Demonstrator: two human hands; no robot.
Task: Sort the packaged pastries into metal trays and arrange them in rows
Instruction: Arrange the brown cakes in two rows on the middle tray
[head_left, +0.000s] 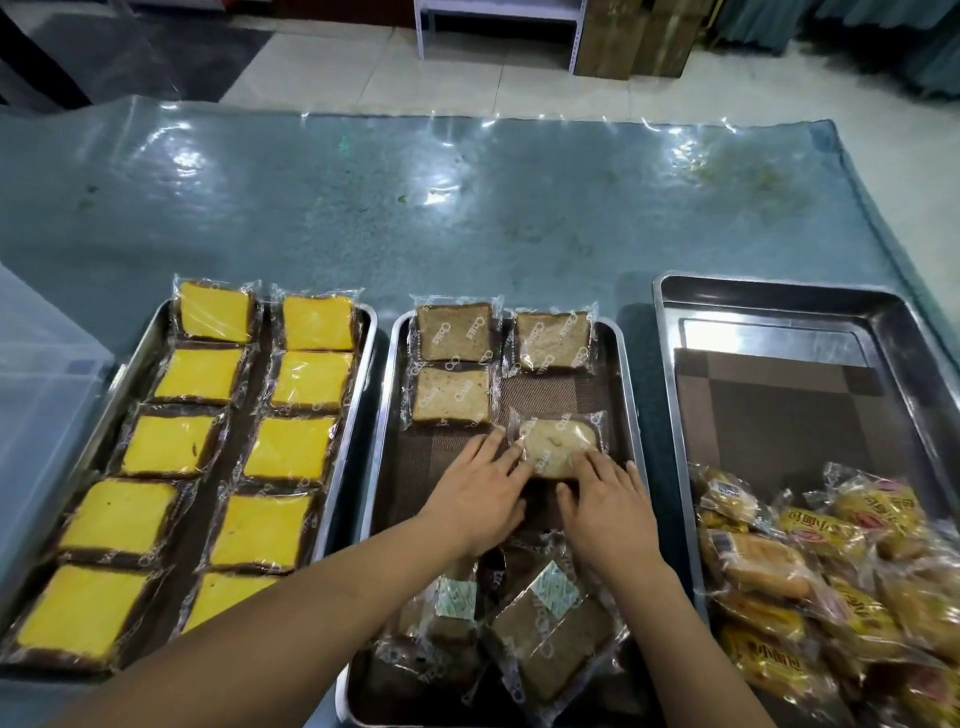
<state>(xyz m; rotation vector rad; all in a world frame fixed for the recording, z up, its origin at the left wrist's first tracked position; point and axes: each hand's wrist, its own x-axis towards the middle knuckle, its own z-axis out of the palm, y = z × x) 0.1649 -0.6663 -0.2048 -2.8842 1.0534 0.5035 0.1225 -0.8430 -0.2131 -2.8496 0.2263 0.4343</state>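
Observation:
Three metal trays stand side by side. In the middle tray (626, 395), three brown toast packets lie at the far end: two on the left (453, 332) (451, 396) and one on the right (554, 340). A fourth toast packet (558, 439) lies under the right one. My left hand (480, 493) touches its left edge with straight fingers. My right hand (610, 512) rests its fingertips on the packet's near edge, thumb spread on the mat. A loose pile of brown packets (540, 629) fills the tray's near end.
The left tray (111, 410) holds two rows of yellow cake packets (291, 449). The right tray (670, 312) has a brown mat and a heap of yellow-wrapped breads (810, 571) at its near end. A clear plastic box (41, 395) stands far left. The table is covered in glossy plastic.

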